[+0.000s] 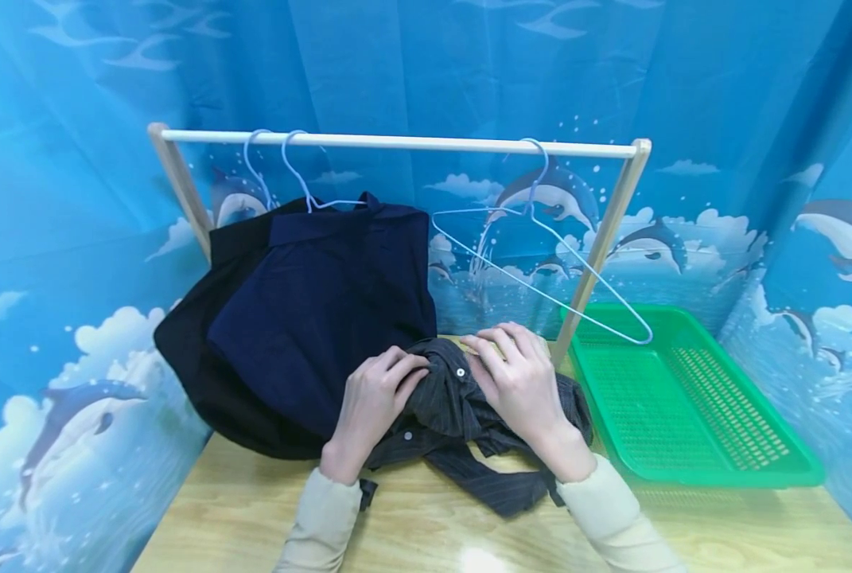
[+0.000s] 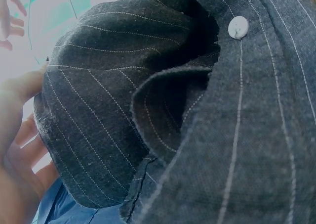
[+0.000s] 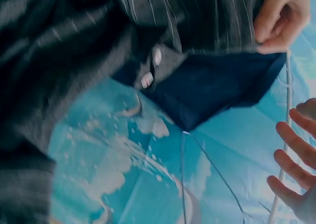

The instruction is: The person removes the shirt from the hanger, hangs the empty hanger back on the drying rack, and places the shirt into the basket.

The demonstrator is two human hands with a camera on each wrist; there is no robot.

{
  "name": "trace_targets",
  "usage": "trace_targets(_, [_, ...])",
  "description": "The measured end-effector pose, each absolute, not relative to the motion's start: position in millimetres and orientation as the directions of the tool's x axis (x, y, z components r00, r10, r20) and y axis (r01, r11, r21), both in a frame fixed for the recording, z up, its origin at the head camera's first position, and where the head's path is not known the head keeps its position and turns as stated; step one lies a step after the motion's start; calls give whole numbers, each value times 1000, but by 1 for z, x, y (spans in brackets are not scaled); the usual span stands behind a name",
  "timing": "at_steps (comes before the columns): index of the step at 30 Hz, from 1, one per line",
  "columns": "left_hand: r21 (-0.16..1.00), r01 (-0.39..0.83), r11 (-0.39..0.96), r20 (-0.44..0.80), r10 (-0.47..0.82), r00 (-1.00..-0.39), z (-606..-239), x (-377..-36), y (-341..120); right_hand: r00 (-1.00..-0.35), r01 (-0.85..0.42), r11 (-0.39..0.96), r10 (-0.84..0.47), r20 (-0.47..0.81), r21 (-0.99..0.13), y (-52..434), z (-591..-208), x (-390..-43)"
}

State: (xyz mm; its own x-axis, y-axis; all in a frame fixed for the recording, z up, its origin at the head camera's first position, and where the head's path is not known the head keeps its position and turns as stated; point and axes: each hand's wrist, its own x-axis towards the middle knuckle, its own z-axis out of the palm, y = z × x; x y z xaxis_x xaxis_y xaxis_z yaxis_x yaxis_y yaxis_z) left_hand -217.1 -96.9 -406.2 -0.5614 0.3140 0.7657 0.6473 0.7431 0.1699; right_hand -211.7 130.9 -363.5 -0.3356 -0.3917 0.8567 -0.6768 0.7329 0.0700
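A dark grey pinstriped shirt point(image 1: 433, 398) with white buttons lies bunched on the table in front of the rack. My left hand point(image 1: 379, 398) pinches its upper edge between thumb and fingers; in the right wrist view that left hand point(image 3: 284, 19) holds the cloth's corner. My right hand point(image 1: 515, 378) hovers over the shirt's right part. Its fingers, spread and apart from the cloth in the right wrist view, show no hold on anything. Close up in the left wrist view, the shirt's striped cloth point(image 2: 94, 115) and a white button point(image 2: 238, 27) fill most of the frame.
A rack with a white rail point(image 1: 411, 142) stands behind the shirt. Navy trousers or a skirt point(image 1: 325, 294) and a black garment point(image 1: 189, 358) hang at left. A bare blue hanger point(image 1: 533, 211) hangs at right. Beyond it sits a green basket point(image 1: 655, 422) on the wooden table point(image 1: 239, 509).
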Motion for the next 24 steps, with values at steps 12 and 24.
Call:
trace_targets(12, [135, 648, 750, 771, 331, -544, -404, -214, -95, -535, -621, 782, -477, 697, 58, 102, -411, -217])
trace_targets(24, [180, 691, 700, 761, 345, -549, -399, -207, -82, -497, -609, 793, -368, 785, -14, 100, -417, -220])
